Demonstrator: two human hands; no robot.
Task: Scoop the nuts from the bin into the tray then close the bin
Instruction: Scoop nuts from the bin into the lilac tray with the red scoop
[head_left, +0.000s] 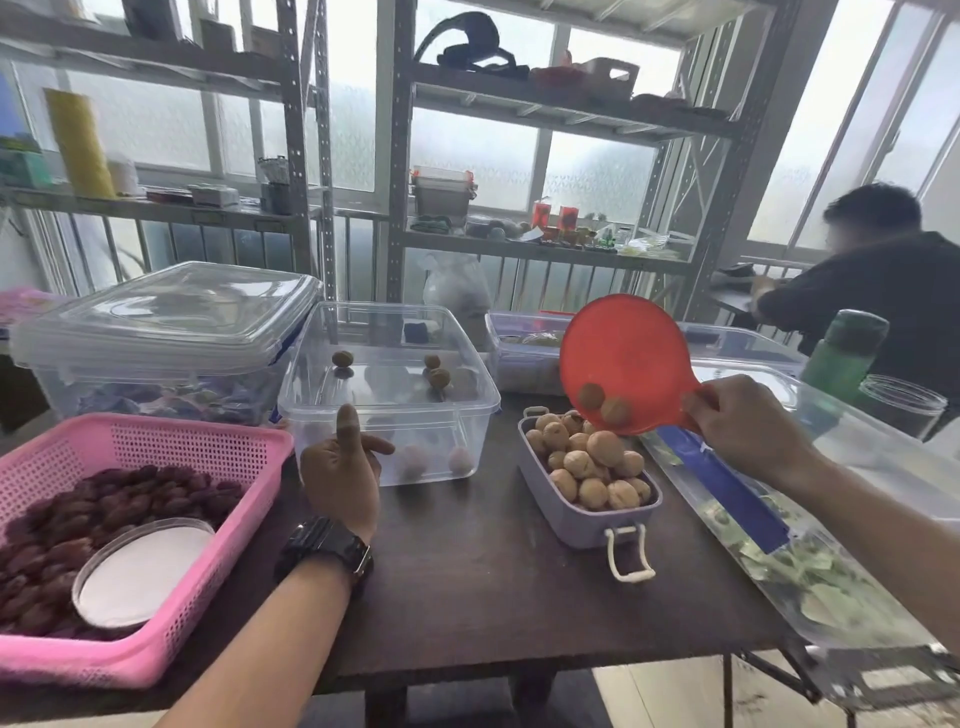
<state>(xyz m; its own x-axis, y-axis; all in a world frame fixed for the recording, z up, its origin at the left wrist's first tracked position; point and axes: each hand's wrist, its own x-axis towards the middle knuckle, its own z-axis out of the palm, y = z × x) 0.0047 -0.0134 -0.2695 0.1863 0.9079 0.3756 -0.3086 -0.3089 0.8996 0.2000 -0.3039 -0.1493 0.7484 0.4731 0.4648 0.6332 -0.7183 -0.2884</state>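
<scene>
Nuts (592, 462) heap the lilac tray (587, 535) at the near middle of the dark bench (467, 597), the tray's long side running away from the camera. To its near left sits a pink basket (156, 644) of dark dried fruit. On its right, a long clear box (779, 545) of green leaves runs under the right forearm.

The right hand (743, 426) has its grip pinched on the handle of a red scoop (623, 353). The scoop is tipped over the tray's far end, with two nuts sliding off its lower lip. The left hand (337, 478) holds nothing, fingers loosely curled and thumb up. It sits at the front wall of the clear bin (384, 413), and whether it touches cannot be told.

The bin stands open just left of the tray, with a gap of bare bench between them. Only a few nuts (439, 376) show on its floor, towards the back. They lie left of and beyond the scoop, so the next pass likely has to clear the bin's right rim and reach deep. The left hand is the nearer one and looks placed to steady the bin. Room above the bin is free, though a closed clear box (171, 322) crowds its left side. Which lid belongs to the bin cannot be told.

Behind stand metal shelves (519, 93) against bright windows, and another person (872, 291) bends over a far table.
</scene>
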